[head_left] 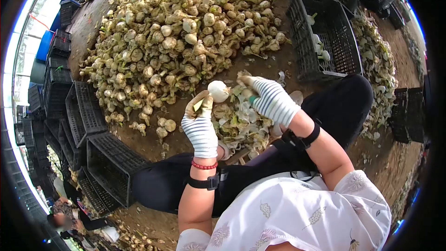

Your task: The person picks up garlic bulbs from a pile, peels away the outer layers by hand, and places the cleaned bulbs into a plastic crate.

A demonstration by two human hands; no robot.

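A white, cleaned garlic bulb (218,91) is held in my left hand (200,123), its cut stem pressed between thumb and fingers. The hand wears a striped knit glove with soiled fingertips. My right hand (272,96), in a matching glove, is just right of the bulb's root end, with a small gap between. Its fingers are curled together; a bit of green shows at them, and what they hold is hidden. Below both hands lies a heap of peeled garlic skins (246,123), between my legs. Beyond them rises a large pile of unpeeled garlic (186,32).
A black plastic crate (297,32) with a few white bulbs inside stands at right. More peelings (376,69) lie beyond it. Stacked black crates (118,162) line the left side, some close to my knee. Another person (69,218) is at lower left.
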